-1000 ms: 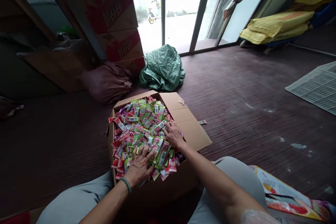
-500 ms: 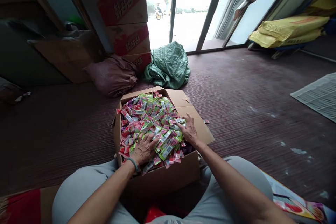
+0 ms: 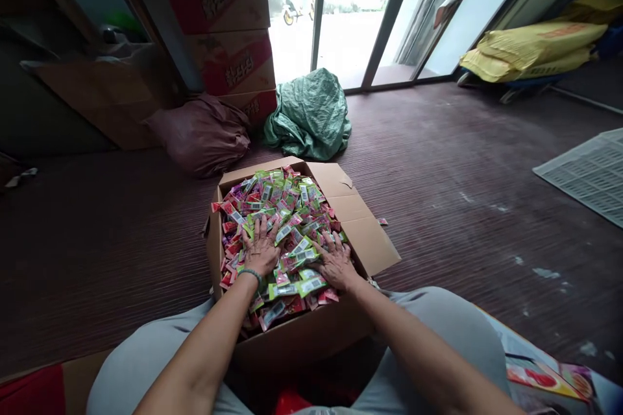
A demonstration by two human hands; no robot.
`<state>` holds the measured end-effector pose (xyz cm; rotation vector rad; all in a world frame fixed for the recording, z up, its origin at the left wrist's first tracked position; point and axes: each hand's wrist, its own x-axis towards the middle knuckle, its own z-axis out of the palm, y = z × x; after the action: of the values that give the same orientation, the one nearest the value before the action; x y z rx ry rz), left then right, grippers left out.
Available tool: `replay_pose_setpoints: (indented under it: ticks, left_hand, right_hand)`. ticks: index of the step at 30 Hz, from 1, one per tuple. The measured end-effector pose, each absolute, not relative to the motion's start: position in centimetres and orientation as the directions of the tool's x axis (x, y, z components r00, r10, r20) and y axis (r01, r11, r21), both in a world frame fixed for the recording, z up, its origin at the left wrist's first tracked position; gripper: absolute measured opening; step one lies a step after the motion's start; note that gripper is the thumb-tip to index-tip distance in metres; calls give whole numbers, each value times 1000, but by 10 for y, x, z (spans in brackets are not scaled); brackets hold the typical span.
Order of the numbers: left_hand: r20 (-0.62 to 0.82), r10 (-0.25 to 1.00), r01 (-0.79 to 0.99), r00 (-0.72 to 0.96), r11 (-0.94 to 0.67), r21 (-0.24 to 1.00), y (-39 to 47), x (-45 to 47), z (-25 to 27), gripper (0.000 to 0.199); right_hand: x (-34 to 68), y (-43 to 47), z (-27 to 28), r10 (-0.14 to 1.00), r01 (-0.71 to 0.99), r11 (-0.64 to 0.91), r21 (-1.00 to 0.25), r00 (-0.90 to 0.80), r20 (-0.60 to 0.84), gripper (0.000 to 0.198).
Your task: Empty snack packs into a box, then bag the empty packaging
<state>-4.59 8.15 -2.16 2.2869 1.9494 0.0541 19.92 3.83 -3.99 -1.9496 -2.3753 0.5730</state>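
Note:
Between my knees stands an open cardboard box (image 3: 311, 331), heaped with small candy packets (image 3: 292, 253) in green, pink, red and purple wrappers. My left hand (image 3: 261, 249), with a beaded bracelet on its wrist, lies on the left half of the heap, fingers spread. On the right side of the heap my right hand (image 3: 335, 264) rests palm down with its fingers apart, touching green and pink packets. Neither hand grips a packet that I can see. The box's right flap (image 3: 360, 220) is folded outward.
Beyond the box lie a green woven sack (image 3: 311, 117) and a maroon sack (image 3: 204, 136), before stacked cartons (image 3: 228, 58). Yellow sacks (image 3: 535, 52) sit on a cart at the right. A pale plastic grate (image 3: 588, 175) lies on the floor. One packet (image 3: 382, 222) lies beside the flap.
My left hand has moved forward over the heap. My right hand has come back toward me and spread flat. Some green packets near the front have shifted.

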Motion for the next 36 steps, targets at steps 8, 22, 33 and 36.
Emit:
replay_pose_setpoints:
  ticks: [8, 22, 33, 36]
  left_hand:
    - [-180, 975, 973, 131, -91, 214, 103, -42, -2, 80]
    - [-248, 957, 904, -152, 236, 357, 255, -27, 30, 106]
    - [-232, 936, 906, 265, -159, 392, 294, -4, -35, 70]
    - [-217, 955, 941, 204, -131, 313, 314, -1, -36, 65]
  right_hand:
    - [207, 73, -16, 890, 922, 136, -363, -275, -364, 70]
    - [186, 186, 49, 909, 858, 344, -382, -405, -93, 81]
    - [178, 208, -36, 933, 926, 250, -282, -308, -185, 82]
    - [170, 232, -44, 943, 932, 219, -289, -278, -181, 78]
